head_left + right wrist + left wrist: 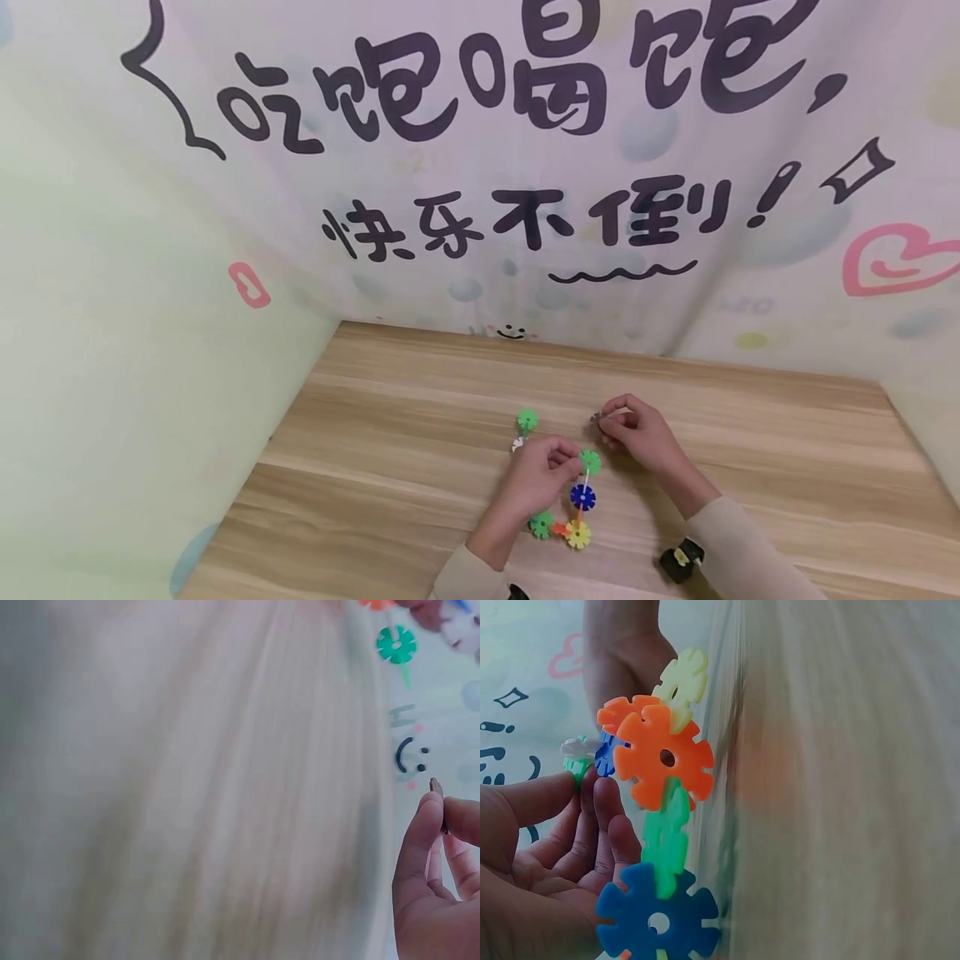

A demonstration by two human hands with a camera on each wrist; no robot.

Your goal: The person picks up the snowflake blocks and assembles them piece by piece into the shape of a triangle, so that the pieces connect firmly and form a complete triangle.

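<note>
In the head view my left hand pinches a green snowflake disc at one end of a linked chain of notched plastic discs. Below it the chain runs through a blue disc and a yellow disc to another green disc. Part of the chain is hidden behind the left hand. The left wrist view shows an orange disc and a larger-looking blue disc close to the palm. Off to the right, my right hand holds a single dark brownish disc between thumb and fingertips, apart from the chain.
Farther back, a green disc and a white disc show beyond the left hand. The wood-grain table meets a printed cloth backdrop behind and a pale wall at left. A black device sits at the right wrist.
</note>
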